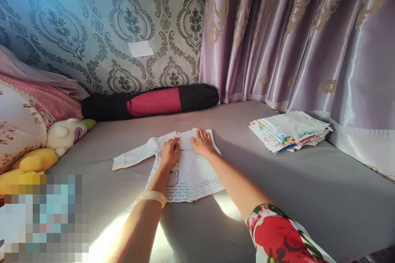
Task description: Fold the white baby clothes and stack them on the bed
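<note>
Grey bed (277, 197) w/ purple curtain (293, 37) behind; folded stack of cloths (290, 130) well apart, right side. White baby shirt (188, 168) lies flat mid-bed, one sleeve out left — looks pinned to keep it smooth. Left hand (170, 152) & right hand (202, 141) rest palm-down on its upper part, fingers together, flat, nothing pinched — cloth under the fingertips

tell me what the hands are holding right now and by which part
Nothing is gripped. The left hand and right hand lie flat, palms down, on the chest of the small white shirt.
</note>
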`<act>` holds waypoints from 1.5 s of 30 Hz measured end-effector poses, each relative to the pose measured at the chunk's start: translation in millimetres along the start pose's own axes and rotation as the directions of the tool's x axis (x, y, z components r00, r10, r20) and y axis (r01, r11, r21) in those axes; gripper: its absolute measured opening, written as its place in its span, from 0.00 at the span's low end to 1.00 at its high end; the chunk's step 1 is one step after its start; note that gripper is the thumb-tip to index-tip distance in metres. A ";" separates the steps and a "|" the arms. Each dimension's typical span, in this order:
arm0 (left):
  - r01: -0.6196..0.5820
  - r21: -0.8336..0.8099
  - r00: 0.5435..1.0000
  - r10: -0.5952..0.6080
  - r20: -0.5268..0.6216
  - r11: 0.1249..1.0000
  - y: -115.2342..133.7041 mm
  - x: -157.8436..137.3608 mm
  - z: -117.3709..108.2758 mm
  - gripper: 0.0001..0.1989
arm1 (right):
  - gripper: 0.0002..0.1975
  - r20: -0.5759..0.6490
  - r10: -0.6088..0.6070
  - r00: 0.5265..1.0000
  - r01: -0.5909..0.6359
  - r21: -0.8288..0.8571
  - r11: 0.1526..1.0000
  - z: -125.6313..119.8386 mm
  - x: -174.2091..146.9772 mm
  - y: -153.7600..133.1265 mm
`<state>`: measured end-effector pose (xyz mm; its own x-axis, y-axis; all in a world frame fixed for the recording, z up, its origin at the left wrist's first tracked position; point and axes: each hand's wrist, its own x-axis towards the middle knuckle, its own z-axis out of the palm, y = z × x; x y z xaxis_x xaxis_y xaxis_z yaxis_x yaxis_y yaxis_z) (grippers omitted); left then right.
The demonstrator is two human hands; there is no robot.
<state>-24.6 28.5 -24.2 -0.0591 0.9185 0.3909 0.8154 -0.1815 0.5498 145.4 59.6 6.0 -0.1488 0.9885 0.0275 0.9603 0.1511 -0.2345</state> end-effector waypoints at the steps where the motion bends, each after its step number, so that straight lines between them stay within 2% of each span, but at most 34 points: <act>1: -0.002 0.000 1.000 0.002 0.000 1.000 -0.3 -0.1 0.0 0.18 | 0.32 -0.003 0.008 1.000 -0.008 -0.006 1.000 -0.6 -0.2 3.4; 6: -0.009 -0.004 1.000 0.009 -0.002 1.000 -1.9 -0.3 0.1 0.18 | 0.33 0.023 0.033 0.999 -0.032 -0.034 0.999 -3.1 2.0 20.6; 11: -0.007 0.000 1.000 0.007 0.011 1.000 -2.0 0.4 -1.1 0.18 | 0.33 -0.006 0.027 1.000 -0.027 -0.034 0.999 -3.0 2.7 26.5; 24: -0.004 -0.020 0.999 0.005 0.038 1.000 -0.1 1.2 -2.1 0.18 | 0.32 0.074 0.053 0.996 -0.047 -0.086 0.995 -8.4 7.4 21.4; 33: -0.006 -0.020 1.000 0.006 0.019 1.000 -3.6 0.6 2.3 0.18 | 0.32 0.023 -0.036 0.999 0.036 -0.032 0.999 0.2 4.4 -2.3; 38: -0.007 -0.027 1.000 0.007 0.014 1.000 -6.6 1.3 4.3 0.18 | 0.32 0.000 -0.048 0.999 0.048 -0.056 0.997 5.9 2.8 -2.3; 45: 0.006 -0.082 0.999 -0.009 -0.041 0.997 -9.3 1.0 6.1 0.18 | 0.32 0.034 -0.030 0.999 0.032 -0.069 0.997 4.0 7.3 -1.8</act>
<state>-28.7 33.2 -33.3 -0.0901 0.9051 0.4155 0.7648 -0.2044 0.6110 141.7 66.5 2.7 -0.1854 0.9827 0.0010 0.9690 0.1830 -0.1662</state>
